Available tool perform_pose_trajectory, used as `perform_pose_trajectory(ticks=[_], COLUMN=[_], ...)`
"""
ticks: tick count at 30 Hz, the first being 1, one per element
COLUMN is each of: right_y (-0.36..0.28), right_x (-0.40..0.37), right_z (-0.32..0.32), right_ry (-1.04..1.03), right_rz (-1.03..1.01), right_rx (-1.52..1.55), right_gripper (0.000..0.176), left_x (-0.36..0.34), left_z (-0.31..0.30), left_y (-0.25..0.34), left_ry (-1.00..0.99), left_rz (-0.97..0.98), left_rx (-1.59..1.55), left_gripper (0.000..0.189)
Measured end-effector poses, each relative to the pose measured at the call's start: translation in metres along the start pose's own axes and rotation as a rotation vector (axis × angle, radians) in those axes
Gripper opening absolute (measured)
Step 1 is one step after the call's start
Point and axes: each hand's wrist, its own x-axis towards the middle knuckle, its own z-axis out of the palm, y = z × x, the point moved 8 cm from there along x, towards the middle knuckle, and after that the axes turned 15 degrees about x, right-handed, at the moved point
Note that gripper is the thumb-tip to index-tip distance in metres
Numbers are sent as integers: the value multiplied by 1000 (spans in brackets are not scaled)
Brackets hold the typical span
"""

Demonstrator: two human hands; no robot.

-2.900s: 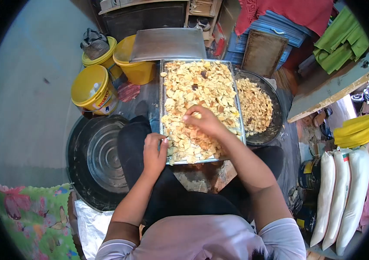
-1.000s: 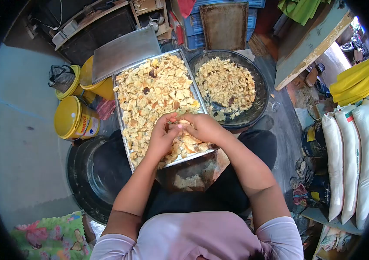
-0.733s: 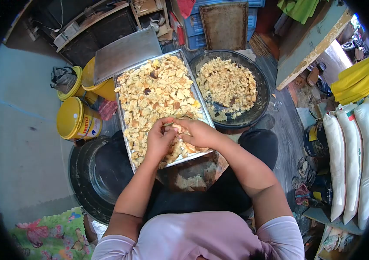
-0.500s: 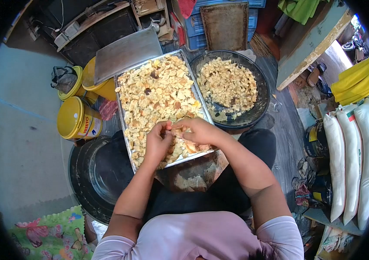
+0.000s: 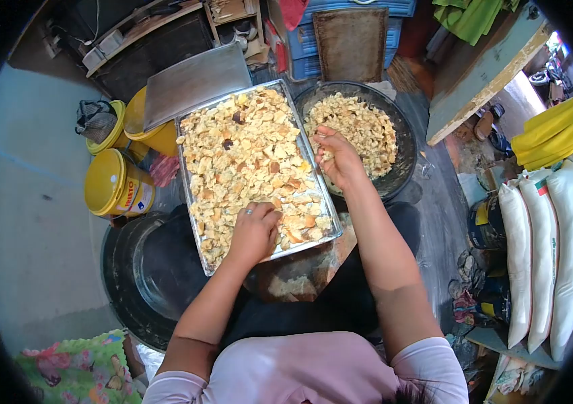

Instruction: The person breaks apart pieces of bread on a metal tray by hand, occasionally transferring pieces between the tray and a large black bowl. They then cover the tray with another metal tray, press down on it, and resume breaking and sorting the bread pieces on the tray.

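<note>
cracker pieces [image 5: 246,148] fill the tray [image 5: 191,202] edge to edge, w/ more in the black bowl [image 5: 407,158] just beside its right edge. they look light, dry and brittle, so they'll prob snap if squeezed; pinch one by its edges w/ fingertips. your left hand [image 5: 254,232] lies palm down at the tray's near edge, fingers curled, can't tell if holding. your right hand [image 5: 335,158] reaches over the bowl's near-left rim, fingers bunched narrow, contents hidden.

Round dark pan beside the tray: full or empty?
Partly full: pale broken pieces cover most of the pan; bare dark bottom shows near its front rim.
</note>
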Motion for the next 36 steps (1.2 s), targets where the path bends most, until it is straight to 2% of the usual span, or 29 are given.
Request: perform_pose_trajectory(ticks=[2,5,9,12,16,18,22,25,32,36], right_y=[0,5,20,33,29,25,19,15,16,12], right_x=[15,33,42,58,55,55,55,55,57,51], right_z=[-9,-17,-11,-2,5,4,-2,-5,-11,-12], right_ry=[-14,-45,-15,-136,-146,-135,-82,-79,-58,-27], right_rz=[-33,-87,-115,-184,-219,-204,-206,-242,-274,-234], right_rx=[14,28,-87,-262,-328,-179,-224,-131,-239,-189], right_gripper=[30,36,46,50,46,41,34,31,33,30], left_x=[0,-1,-5,-8,-14,-18,-19,-17,-17,-16], left_z=[3,2,-9,-22,-33,-34,-35,-34,-34,-30], left_y=[0,-1,-5,-13,-25,-31,-36,-38,-39,-42], left_ry=[-47,-41,0,27,39,39,44,48,66,43], left_rz=[0,-17,-23,-25,-70,-78,-98,-103,-96,-106], left_rx=[23,0,-58,-71,-80,-86,-127,-154,-166,-175], left_gripper=[27,25,23,22,23,23,23,23,23,23])
